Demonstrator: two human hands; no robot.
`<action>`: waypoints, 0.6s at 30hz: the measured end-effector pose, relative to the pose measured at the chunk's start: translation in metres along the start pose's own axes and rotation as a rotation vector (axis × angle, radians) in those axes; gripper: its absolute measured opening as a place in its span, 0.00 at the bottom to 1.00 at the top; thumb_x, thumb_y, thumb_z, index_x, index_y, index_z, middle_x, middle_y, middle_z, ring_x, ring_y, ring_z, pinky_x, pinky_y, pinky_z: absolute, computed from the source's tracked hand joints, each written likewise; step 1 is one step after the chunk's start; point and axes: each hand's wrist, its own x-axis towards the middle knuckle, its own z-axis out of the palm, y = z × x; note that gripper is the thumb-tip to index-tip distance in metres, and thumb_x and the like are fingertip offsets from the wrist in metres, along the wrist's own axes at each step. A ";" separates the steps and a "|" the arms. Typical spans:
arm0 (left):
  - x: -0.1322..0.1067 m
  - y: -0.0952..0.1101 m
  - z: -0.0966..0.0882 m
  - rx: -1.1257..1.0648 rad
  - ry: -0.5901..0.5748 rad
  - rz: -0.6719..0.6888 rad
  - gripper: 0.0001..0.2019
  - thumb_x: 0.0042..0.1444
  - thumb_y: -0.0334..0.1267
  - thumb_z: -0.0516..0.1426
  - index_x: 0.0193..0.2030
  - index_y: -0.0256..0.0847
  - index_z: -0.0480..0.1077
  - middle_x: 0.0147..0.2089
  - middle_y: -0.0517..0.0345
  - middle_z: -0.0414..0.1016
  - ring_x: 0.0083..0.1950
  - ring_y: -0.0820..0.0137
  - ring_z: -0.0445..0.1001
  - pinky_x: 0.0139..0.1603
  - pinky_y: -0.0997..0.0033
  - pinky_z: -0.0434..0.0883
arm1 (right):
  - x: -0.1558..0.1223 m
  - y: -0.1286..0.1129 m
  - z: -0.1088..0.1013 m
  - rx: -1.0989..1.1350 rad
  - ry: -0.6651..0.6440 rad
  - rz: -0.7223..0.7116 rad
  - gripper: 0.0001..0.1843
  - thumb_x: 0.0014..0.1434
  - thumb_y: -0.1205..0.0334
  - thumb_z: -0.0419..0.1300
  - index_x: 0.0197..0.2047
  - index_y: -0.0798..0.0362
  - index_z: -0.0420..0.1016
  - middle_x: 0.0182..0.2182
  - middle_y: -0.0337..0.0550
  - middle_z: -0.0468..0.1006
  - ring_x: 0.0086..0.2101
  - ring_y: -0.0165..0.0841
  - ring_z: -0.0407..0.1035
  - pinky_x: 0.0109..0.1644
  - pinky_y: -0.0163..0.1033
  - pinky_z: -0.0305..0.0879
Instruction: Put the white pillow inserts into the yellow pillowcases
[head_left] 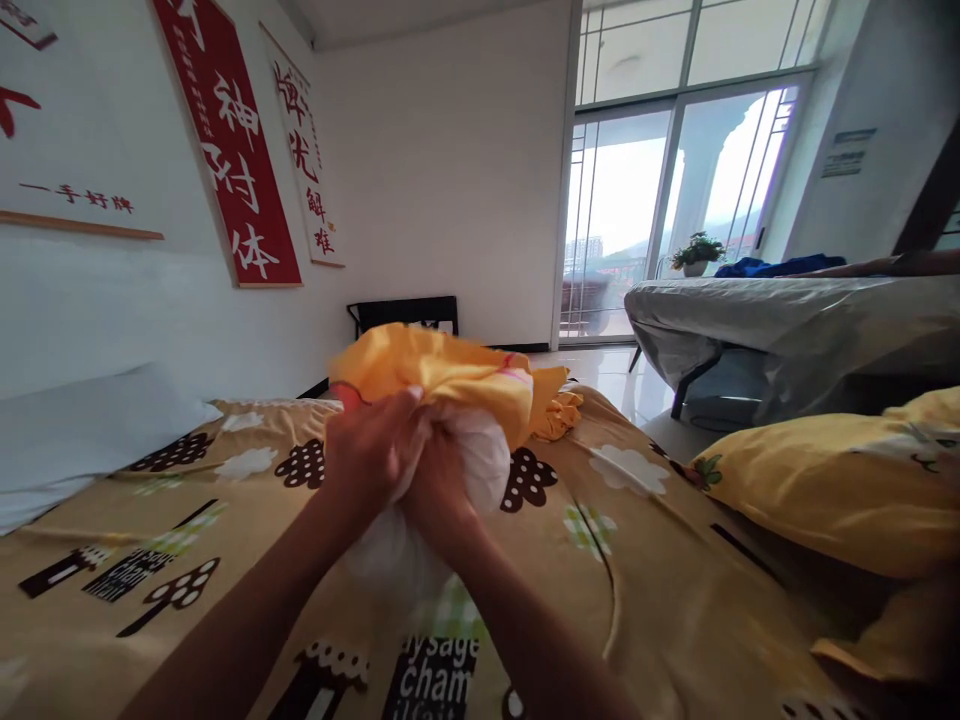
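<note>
Both hands work an orange pillowcase and a white pillow

Head view: above the patterned bedsheet [262,545], the left hand [367,440] grips the bunched orange pillowcase [427,355]; the right hand [439,475] presses into the white pillow [487,455], its fingers hidden, so I cannot tell its grip. The step looks like fitting case around pillow; the next move seems to call for holding the pillow's end while drawing fabric along it.

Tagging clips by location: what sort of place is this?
Likely a bedroom, perhaps in a home: a patterned sheet spread like bedding, a yellow pillow at the right, and a hanging red scroll.
</note>
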 end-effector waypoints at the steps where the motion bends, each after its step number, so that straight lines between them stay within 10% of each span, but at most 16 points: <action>1: -0.019 -0.006 0.007 0.010 -0.063 0.031 0.08 0.60 0.35 0.52 0.40 0.38 0.72 0.23 0.62 0.73 0.21 0.75 0.69 0.23 0.77 0.58 | 0.001 0.007 0.013 -0.005 -0.055 0.039 0.18 0.63 0.61 0.52 0.55 0.54 0.70 0.47 0.50 0.76 0.50 0.43 0.68 0.54 0.48 0.64; 6: -0.088 -0.024 0.037 0.116 -0.272 0.095 0.12 0.60 0.29 0.48 0.43 0.35 0.71 0.26 0.55 0.76 0.23 0.69 0.72 0.24 0.72 0.61 | -0.004 0.046 0.063 0.008 -0.114 0.069 0.16 0.63 0.66 0.51 0.51 0.55 0.73 0.49 0.51 0.77 0.51 0.38 0.68 0.58 0.43 0.61; 10: -0.101 -0.022 0.040 0.214 -0.293 0.111 0.10 0.60 0.32 0.50 0.46 0.34 0.68 0.30 0.53 0.75 0.30 0.65 0.74 0.31 0.69 0.65 | -0.024 0.052 0.044 0.099 -0.116 -0.058 0.20 0.60 0.65 0.53 0.55 0.52 0.71 0.52 0.48 0.74 0.55 0.39 0.65 0.60 0.46 0.60; 14: -0.110 -0.028 0.045 0.212 -0.284 0.117 0.14 0.57 0.25 0.48 0.48 0.37 0.67 0.28 0.56 0.75 0.27 0.68 0.73 0.28 0.70 0.63 | -0.094 0.029 0.024 0.074 0.044 -0.011 0.23 0.58 0.67 0.52 0.57 0.55 0.68 0.49 0.51 0.75 0.51 0.41 0.68 0.54 0.46 0.67; 18: -0.110 -0.025 0.052 0.138 -0.289 0.035 0.18 0.54 0.23 0.47 0.50 0.38 0.68 0.31 0.56 0.77 0.27 0.69 0.74 0.26 0.71 0.62 | -0.161 0.019 0.054 -0.214 0.211 -0.121 0.31 0.57 0.62 0.56 0.64 0.47 0.60 0.54 0.54 0.71 0.56 0.52 0.63 0.52 0.59 0.65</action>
